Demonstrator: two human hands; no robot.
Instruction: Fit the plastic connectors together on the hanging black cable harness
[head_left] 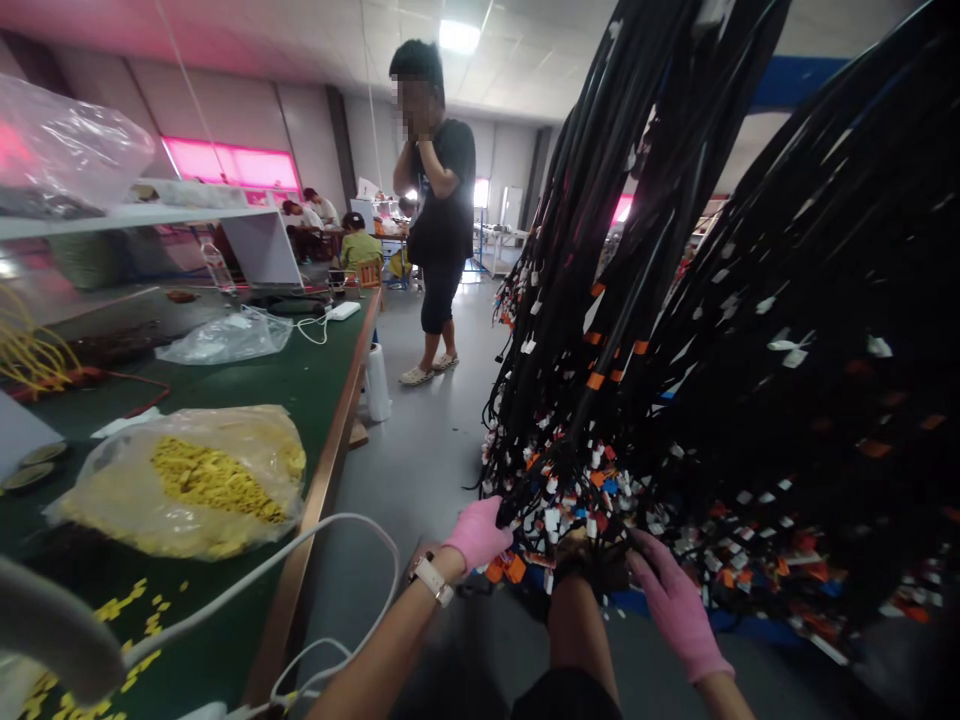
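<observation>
Black wire harnesses (630,300) hang in thick bundles on the right, their lower ends crowded with white, orange, red and blue connectors (555,520). My left hand (480,535), in a pink glove with a watch at the wrist, touches the left lower edge of the bundle; its fingertips are hidden among the wires. My right hand (671,600), also pink-gloved, is at the lower middle of the bundle, with its fingers partly hidden against dark wires. Whether either hand grips a wire cannot be made out. My leg shows between both hands.
At the left, a green-topped table (315,390) holds an open plastic bag of yellow pieces (217,480), loose yellow pieces and a clear bag (225,335). A white cable (255,575) crosses its edge. A person (442,200) stands in the aisle; others sit farther back.
</observation>
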